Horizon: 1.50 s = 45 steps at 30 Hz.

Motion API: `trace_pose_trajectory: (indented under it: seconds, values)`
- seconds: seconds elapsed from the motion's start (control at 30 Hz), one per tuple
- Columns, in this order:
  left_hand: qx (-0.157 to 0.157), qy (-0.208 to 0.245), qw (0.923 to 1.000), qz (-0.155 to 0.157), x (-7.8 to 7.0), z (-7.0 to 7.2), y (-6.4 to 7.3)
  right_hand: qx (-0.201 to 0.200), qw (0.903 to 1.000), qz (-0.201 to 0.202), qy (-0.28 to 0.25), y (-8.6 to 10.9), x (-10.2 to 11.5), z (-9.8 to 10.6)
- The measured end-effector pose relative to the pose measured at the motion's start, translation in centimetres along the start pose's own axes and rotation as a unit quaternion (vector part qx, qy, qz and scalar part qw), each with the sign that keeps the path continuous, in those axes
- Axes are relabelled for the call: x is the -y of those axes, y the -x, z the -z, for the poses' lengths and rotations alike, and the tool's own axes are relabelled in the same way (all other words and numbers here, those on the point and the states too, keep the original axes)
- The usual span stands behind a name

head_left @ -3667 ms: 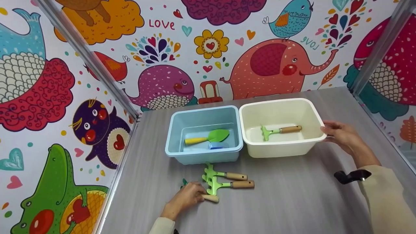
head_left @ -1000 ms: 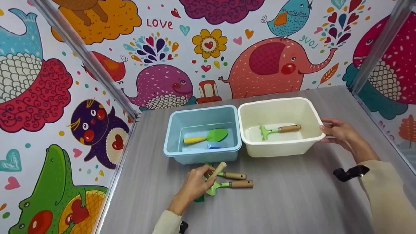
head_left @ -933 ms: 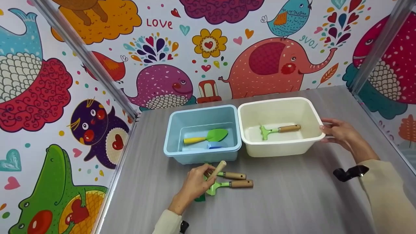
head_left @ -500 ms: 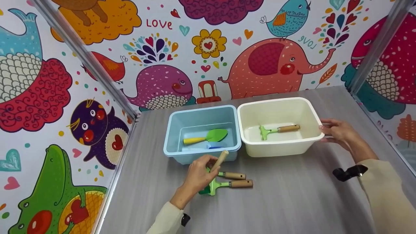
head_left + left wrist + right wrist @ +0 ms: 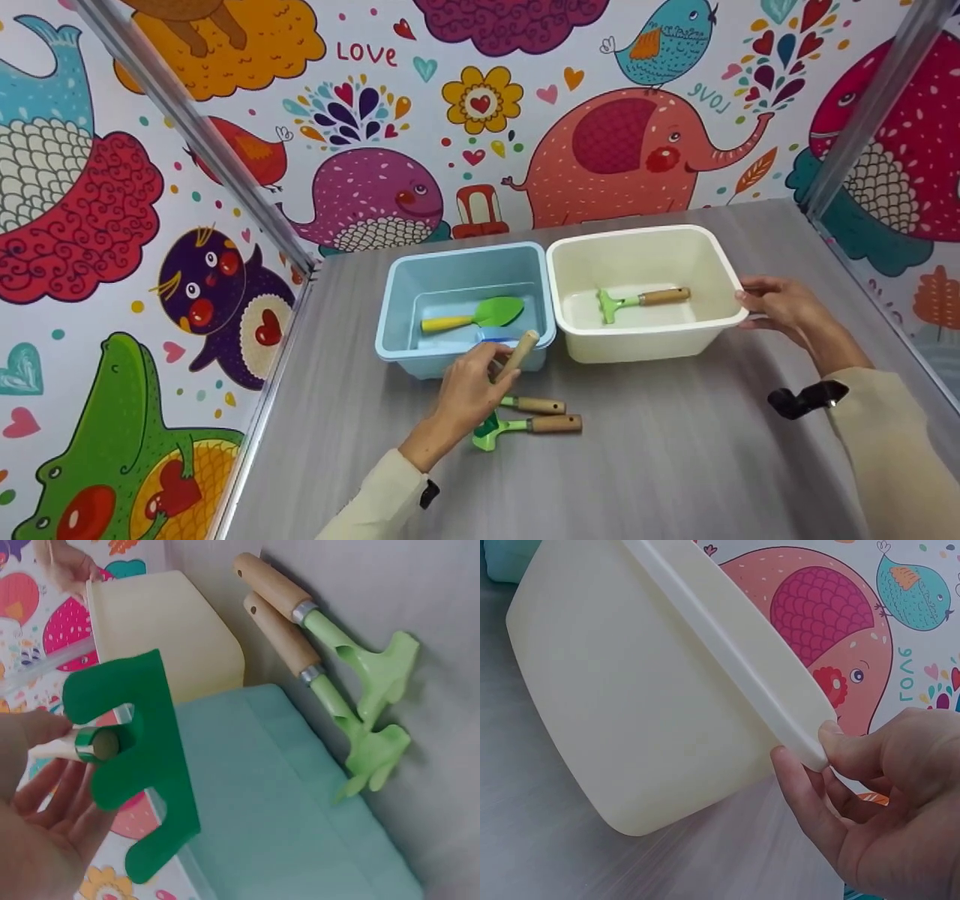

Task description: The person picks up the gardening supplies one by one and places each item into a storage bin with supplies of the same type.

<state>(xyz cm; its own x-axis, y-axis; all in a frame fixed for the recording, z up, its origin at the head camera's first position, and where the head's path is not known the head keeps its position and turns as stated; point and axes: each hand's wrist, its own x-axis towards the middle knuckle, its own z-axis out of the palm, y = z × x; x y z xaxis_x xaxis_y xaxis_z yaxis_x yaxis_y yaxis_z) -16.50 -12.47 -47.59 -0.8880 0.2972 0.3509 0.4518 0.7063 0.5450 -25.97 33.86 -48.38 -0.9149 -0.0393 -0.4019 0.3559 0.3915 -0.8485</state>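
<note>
My left hand [image 5: 469, 386] holds a small hand rake [image 5: 154, 750] by its pale wooden handle; its dark green pronged head shows in the left wrist view. The hand is raised at the front wall of the light blue bin [image 5: 420, 366]. My right hand [image 5: 787, 309] pinches the right rim of the cream bin [image 5: 637, 346], thumb on top and fingers below, plain in the right wrist view. Inside the cream bin lies a light green hand rake [image 5: 664, 297]. A green trowel [image 5: 498, 311] with a yellow handle and a blue item, partly hidden, lie in the blue bin.
Two light green hand rakes [image 5: 555, 424] with wooden handles lie on the grey table [image 5: 637, 457] before the blue bin. Both bins stand side by side, touching. A patterned wall [image 5: 480, 165] rises behind, with a side wall at left and right.
My left hand has picked the dark green hand rake up from the table, tipped its handle upward and carried it up and right to the blue bin's front. The right hand keeps its hold.
</note>
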Motion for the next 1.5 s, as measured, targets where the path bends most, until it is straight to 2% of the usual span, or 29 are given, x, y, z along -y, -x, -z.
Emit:
trace_pose_trajectory:
  seconds: [0.13, 0.33, 0.57, 0.7, 0.8, 0.97, 1.23, 1.5]
  values:
    - [0.002, -0.011, 0.9998, -0.014, -0.9, 0.2, -0.8, -0.006, 1.0000, -0.002, 0.003, 0.0, 0.0, -0.1]
    - [0.012, 0.003, 0.9999, -0.004, -2.2, 0.8, -2.1, -0.003, 0.9999, -0.013, 0.001, 0.0, 0.1, -0.1]
    - [0.018, 0.009, 0.9998, -0.007, -3.5, 1.5, -3.5, 0.002, 0.9997, -0.024, 0.000, 0.0, 0.2, 0.0]
    - [0.022, 0.027, 0.9994, -0.003, -4.0, 1.8, -4.2, 0.003, 0.9997, -0.024, 0.000, 0.1, 0.2, 0.0]
    - [0.023, 0.059, 0.9980, 0.000, -4.1, 1.7, -4.7, 0.001, 0.9998, -0.022, 0.001, 0.2, 0.2, 0.0]
    - [0.035, 0.133, 0.9901, 0.031, -3.9, 1.2, -6.0, -0.007, 0.9998, -0.018, 0.000, 0.2, 0.2, -0.1]
    - [0.038, 0.178, 0.9788, 0.095, -3.9, 0.0, -7.9, -0.024, 0.9994, -0.023, 0.008, 0.2, 0.1, -0.3]
    - [0.038, 0.219, 0.9691, 0.107, -4.5, -1.3, -8.6, -0.005, 0.9996, -0.029, -0.005, 0.3, 0.3, -0.2]
